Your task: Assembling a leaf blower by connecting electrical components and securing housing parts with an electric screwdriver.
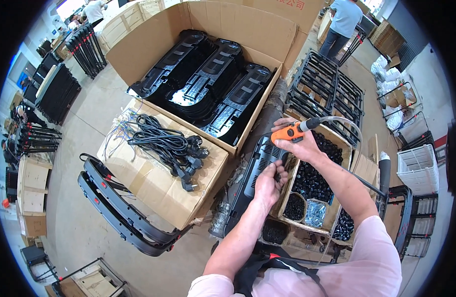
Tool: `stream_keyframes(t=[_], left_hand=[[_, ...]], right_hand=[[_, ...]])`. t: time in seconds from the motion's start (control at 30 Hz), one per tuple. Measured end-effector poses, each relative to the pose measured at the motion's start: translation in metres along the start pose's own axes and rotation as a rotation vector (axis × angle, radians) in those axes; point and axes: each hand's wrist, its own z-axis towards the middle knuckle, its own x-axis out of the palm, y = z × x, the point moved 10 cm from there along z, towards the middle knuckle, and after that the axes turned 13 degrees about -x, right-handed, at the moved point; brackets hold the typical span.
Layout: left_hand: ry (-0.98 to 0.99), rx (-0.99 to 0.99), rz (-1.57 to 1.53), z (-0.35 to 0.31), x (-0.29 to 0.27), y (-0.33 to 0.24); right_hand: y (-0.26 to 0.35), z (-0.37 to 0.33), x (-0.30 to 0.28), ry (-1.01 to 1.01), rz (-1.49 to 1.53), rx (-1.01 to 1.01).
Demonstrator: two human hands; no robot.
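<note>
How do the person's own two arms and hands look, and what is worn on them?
Both forearms are bare, coming up from the lower edge. The left hand and the right hand wear no gloves; no ring or watch shows. Short pale pink sleeves cover the upper arms. A black strap with red trim crosses the chest.

The person wears a pale pink short-sleeved top (366,262), its sleeves ending above the elbows and leaving both forearms bare. A black strap with a small red mark (275,260) lies across the chest. Both hands are ungloved.
</note>
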Motion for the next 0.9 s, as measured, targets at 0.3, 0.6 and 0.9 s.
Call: stream_keyframes(t=[0.3, 0.6, 0.9], left_hand=[[-0.016, -0.063, 0.134, -0.05, -0.036, 0.035], [-0.11, -0.01, 0.34, -0.101, -0.075, 0.041], [-0.099, 0.008, 0.221, -0.149, -0.102, 0.041]], right_hand=[[-0.012, 0.019, 0.015, 0.005, -0.141, -0.089], [-0.014, 0.025, 0.023, 0.076, -0.247, -0.108], [-0.015, 0.02, 0.028, 0.084, -0.231, -0.062]])
